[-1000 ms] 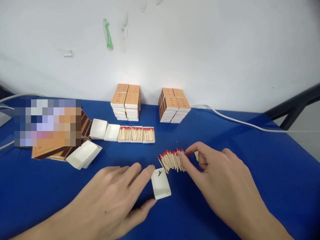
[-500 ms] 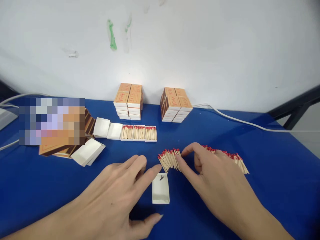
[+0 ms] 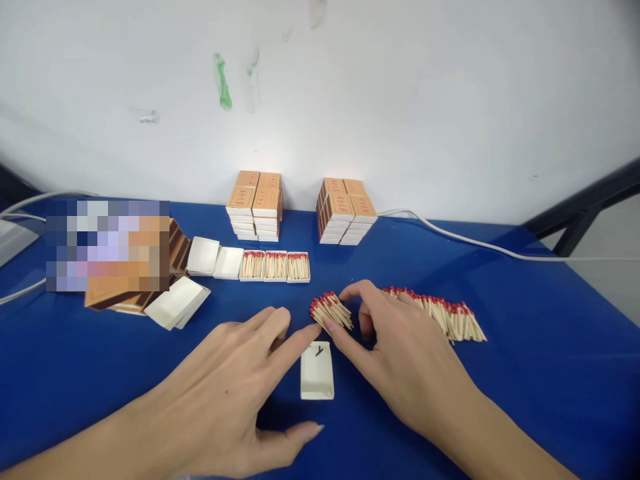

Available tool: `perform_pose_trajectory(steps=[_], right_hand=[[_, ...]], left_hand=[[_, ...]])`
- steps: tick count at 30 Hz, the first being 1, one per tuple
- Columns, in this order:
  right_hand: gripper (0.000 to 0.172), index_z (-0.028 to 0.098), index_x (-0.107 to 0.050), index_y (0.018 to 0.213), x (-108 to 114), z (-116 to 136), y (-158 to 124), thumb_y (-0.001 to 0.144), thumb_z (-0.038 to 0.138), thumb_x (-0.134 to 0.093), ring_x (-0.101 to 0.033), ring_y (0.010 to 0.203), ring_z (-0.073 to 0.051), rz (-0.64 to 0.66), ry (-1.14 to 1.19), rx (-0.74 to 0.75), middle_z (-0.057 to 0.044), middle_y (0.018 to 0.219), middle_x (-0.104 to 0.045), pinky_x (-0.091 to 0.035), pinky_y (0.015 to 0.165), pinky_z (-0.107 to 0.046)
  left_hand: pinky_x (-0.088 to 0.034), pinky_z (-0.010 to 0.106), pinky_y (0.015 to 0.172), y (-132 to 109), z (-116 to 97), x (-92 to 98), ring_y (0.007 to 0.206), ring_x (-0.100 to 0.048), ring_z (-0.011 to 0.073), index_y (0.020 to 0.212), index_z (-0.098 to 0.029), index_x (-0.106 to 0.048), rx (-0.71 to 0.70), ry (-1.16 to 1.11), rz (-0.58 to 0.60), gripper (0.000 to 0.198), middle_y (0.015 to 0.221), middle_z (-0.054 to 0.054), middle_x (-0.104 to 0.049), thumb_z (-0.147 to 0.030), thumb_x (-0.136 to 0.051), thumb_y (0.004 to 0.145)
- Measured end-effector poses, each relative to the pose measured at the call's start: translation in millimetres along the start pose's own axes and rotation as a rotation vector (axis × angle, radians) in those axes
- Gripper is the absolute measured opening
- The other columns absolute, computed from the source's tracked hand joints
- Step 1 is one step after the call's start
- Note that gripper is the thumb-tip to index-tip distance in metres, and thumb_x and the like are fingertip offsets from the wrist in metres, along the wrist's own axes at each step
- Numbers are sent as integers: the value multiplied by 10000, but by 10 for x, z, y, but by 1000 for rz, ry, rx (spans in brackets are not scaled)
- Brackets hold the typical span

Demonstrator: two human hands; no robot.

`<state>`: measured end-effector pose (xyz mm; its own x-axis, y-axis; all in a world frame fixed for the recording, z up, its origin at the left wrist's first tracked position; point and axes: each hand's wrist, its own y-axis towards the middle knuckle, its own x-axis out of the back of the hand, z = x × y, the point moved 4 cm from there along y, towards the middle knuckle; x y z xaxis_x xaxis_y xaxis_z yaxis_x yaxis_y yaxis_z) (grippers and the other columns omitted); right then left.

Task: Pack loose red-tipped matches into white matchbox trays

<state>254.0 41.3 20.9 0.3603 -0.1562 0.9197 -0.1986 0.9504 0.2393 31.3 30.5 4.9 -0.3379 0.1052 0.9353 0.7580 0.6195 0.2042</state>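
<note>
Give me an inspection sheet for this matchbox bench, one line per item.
Surface: blue table, in use.
Job's things: empty white tray near the hands, a dark mark at its far end; match bundle just beyond it; row of loose matches to the right.
Clutter: three filled trays, two empty trays, two matchbox stacks at the back; sleeves and trays piled left, partly blurred.
Hands: left hand open, forefinger at the tray's far corner; right hand pinching the match bundle.
Cables: white cable back right; more cables at the left edge.
Surroundings: white wall with a green smear; dark frame at right.
</note>
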Motion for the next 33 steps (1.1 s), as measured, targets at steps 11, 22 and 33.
perform_pose_trajectory(steps=[11, 22, 33], right_hand=[[370, 225, -619, 1103, -54, 110, 10, 998, 514, -824, -623, 602, -232, -97, -126, 92, 29, 746, -650, -398, 636, -370], [155, 245, -606, 1097, -52, 120, 2, 1052, 331, -727, -598, 570, -191, -21, -7, 86, 56, 735, -662, -435, 705, -379], [146, 243, -660, 1004, -46, 73, 14, 1107, 332, -713, -588, 585, -177, 6, 6, 80, 34, 776, -699, -440, 739, -383]], left_hand=[[-559, 408, 624, 72, -40, 43, 880, -706, 274, 1339, -222, -537, -21, 0, -32, 529, 1083, 53, -651, -427, -804, 931], [-570, 412, 693, 74, -69, 161, 957, -701, 290, 1101, -257, -495, -40, -8, 31, 289, 1056, 63, -673, -247, -621, 841], [-481, 410, 667, 64, -15, 102, 921, -682, 300, 1236, -222, -566, -52, -5, 21, 450, 1010, 53, -689, -422, -762, 883]])
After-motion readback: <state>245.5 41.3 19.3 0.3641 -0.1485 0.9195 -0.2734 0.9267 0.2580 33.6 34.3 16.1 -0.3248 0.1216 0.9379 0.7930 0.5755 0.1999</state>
